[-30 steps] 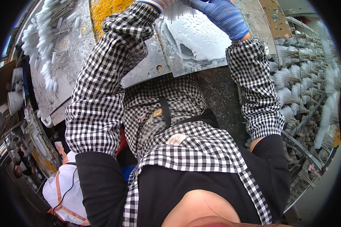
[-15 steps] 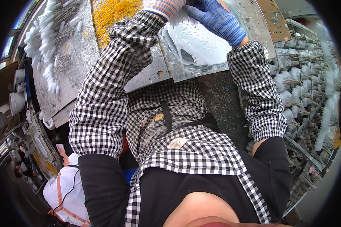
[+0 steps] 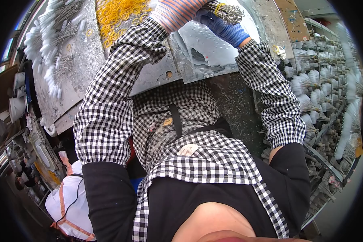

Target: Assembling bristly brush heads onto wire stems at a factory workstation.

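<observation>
At the top edge, my left hand (image 3: 180, 13) wears an orange, blue and white striped knit glove. Its fingers close around a bundle of thin metal wires (image 3: 230, 14), whose looped ends point right. A yellow rubber band (image 3: 218, 9) circles the bundle. My right hand (image 3: 225, 30), in a blue knit glove, is closed against the bundle from below; its fingertips are partly hidden by my left hand. Beneath both hands lies a board (image 3: 193, 73) smeared with wet white-grey paste (image 3: 220, 54).
A pile of yellow rubber bands (image 3: 119, 16) lies on the metal table (image 3: 78, 64) at left. Beyond it are loose white-bristled wire brushes (image 3: 48, 44). On the right, a rack holds rows of similar brushes (image 3: 310, 84). A person in white (image 3: 70, 201) is at lower left.
The wire bundle has swung from pointing down at the paste to pointing right, showing its banded, looped ends. My left hand has moved right across my right hand, which is now lower.
</observation>
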Demonstrator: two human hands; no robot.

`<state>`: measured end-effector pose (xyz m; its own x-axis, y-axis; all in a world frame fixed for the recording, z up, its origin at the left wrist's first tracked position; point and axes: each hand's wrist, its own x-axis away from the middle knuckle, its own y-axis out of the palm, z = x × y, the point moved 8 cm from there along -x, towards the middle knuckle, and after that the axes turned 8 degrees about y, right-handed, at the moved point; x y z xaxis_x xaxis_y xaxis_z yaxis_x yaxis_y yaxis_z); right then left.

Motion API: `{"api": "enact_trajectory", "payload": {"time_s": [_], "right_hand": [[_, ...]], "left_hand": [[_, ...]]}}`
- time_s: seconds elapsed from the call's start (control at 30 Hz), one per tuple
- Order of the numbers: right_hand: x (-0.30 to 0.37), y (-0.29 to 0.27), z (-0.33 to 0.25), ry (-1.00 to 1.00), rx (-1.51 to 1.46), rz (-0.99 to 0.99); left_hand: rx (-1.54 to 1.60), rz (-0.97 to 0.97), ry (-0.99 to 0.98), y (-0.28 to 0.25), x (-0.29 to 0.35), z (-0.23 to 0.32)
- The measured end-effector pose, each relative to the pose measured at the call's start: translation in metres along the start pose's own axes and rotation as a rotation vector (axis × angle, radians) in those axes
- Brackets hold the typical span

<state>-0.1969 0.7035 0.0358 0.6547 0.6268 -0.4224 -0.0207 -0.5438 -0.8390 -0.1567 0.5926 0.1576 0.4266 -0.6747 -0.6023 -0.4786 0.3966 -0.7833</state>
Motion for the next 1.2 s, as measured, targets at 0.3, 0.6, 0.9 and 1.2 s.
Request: {"api": "enact_trajectory", "payload": {"time_s": [0.3, 0.6, 0.9, 1.2], "right_hand": [[-0.012, -0.024, -0.04, 0.154, -0.019, -0.064], [-0.021, -0.039, -0.05, 0.156, -0.136, -0.049], [-0.012, -0.021, -0.041, 0.328, -0.17, -0.246], [-0.02, -0.029, -0.036, 0.326, -0.207, -0.211]], "left_hand": [[-0.041, -0.041, -0.021, 0.006, 0.006, 0.001], [0.028, 0.012, -0.034, -0.007, 0.002, -0.005], [0.031, -0.114, 0.021, 0.007, 0.006, 0.002], [0.047, -0.051, -0.016, 0.009, 0.007, -0.004]]}}
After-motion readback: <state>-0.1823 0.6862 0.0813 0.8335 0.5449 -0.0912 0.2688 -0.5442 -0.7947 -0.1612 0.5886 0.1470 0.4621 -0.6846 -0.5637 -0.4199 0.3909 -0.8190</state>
